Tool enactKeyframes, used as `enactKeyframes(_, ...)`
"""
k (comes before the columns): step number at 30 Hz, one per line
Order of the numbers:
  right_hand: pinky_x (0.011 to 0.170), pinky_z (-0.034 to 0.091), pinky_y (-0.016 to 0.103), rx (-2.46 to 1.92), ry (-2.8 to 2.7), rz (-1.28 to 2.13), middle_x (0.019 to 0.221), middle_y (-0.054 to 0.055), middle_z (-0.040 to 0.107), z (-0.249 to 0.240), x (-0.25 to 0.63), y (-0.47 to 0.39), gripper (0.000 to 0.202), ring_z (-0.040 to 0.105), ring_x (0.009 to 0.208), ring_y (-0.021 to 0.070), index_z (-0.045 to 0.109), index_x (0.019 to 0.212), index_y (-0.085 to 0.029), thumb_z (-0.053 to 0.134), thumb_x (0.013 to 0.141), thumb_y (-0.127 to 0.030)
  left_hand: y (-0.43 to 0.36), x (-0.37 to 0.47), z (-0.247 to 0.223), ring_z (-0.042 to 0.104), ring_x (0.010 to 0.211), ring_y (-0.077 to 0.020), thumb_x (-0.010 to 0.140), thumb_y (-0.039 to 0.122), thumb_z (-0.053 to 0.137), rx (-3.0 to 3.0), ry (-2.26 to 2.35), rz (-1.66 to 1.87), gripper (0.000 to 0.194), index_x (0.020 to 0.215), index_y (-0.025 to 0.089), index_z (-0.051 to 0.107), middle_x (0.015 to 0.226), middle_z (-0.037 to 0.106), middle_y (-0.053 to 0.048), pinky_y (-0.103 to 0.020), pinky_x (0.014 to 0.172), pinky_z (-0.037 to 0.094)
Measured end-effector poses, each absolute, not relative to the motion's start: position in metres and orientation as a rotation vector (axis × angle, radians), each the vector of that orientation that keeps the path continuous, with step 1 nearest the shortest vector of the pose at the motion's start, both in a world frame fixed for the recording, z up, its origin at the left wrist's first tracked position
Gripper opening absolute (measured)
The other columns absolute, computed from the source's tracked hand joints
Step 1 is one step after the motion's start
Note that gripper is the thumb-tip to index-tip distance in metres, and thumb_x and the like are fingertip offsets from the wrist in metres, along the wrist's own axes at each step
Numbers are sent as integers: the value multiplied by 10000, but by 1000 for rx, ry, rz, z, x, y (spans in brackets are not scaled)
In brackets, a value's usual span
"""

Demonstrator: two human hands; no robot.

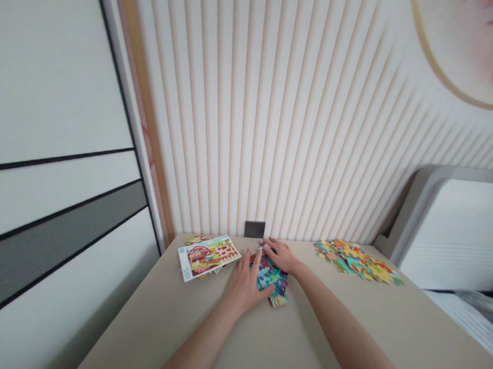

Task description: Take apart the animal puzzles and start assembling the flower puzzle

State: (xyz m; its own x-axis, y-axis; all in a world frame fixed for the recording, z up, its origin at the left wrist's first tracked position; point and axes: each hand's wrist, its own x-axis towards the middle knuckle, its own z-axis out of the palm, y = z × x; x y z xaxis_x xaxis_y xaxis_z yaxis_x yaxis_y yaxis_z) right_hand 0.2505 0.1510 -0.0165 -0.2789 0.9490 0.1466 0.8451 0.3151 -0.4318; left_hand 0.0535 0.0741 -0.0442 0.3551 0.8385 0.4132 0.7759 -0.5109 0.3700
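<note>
While lying on the table [271, 343], bright puzzle pieces [272, 278] beside left hand [243, 287], spread wide, partly under right hand [281, 256] (pinching or not, cannot tell), near a farm picture [209, 258].

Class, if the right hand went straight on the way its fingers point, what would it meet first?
The right hand, past the colourful pieces beneath it, would probably meet the ribbed wall near the dark socket plate. Depth is unclear, so it might reach the wall below the plate.

On the table [271, 348] lie a card [211, 258] left, puzzle pieces [277, 285] centre, another pile [353, 260] right — socket [255, 228] behind.
</note>
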Motion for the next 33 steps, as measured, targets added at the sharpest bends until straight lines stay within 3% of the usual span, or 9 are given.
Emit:
enactKeyframes(2,1177,179,560,-1644,-2255,413,1577,92,393,-21,248,157,626,299,1474,297,438,1499,-304,301,991,-643,75,54,-46,236,1477,-419,784,756,575,2479,1520,849,1055,1593,222,158,1628,184,-195,-543,1155,297)
enactKeyframes(5,1175,135,599,-1617,-2325,393,1586,67,381,-27,245,157,591,276,1483,299,465,1474,-339,337,983,-643,76,54,-47,256,1469,-414,773,789,558,2483,1510,803,1071,1587,200,188,1593,266,-212,-537,1158,291)
enactKeyframes(11,1190,209,503,-1549,-2302,352,1533,51,458,-31,248,133,481,394,1421,228,536,1414,-326,379,1006,-526,77,51,-45,414,1370,-372,770,739,613,2579,1313,803,940,1513,219,366,1477,457,-176,-535,1150,311)
enactKeyframes(21,1193,215,497,-1598,-2273,385,1538,42,457,-29,259,74,447,389,1427,221,511,1441,-333,354,1031,-419,62,43,-34,441,1373,-322,756,651,702,2615,891,745,861,1460,231,439,1482,470,-145,-472,1156,366)
enactKeyframes(28,1198,179,551,-1554,-2270,472,1559,54,427,-27,269,20,487,333,1461,250,472,1473,-316,304,1043,-471,40,39,-23,408,1404,-333,728,719,695,2632,715,647,941,1488,235,424,1522,435,-139,-464,1176,344)
enactKeyframes(33,1129,371,433,-1370,-2162,571,1385,87,609,-11,283,20,589,542,1290,236,596,1374,-248,206,1044,-542,36,39,-13,442,1378,-332,728,721,692,2647,655,644,939,1499,261,419,1489,479,-120,-454,1172,347)
